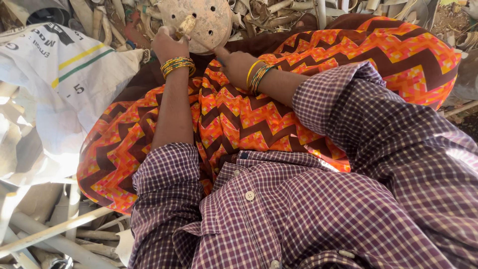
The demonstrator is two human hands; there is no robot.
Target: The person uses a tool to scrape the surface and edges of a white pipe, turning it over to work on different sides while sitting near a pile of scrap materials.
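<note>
A round, dirty tan disc (pixel 209 17) with several small holes rests at the top of the view, past my knees. My left hand (pixel 168 45) grips its left edge, where a small pale lump sticks out. My right hand (pixel 238 65) is closed beside the disc's lower right edge, with a finger or thin tool touching it; I cannot tell which. Both wrists carry yellow and green bangles. My lap is covered by orange and brown zigzag cloth (pixel 239 119).
A white woven sack (pixel 59 84) with printing lies at the left. Pale plastic pipes (pixel 55 234) and scrap pieces are piled at the lower left and along the top. My checked purple shirt fills the bottom of the view.
</note>
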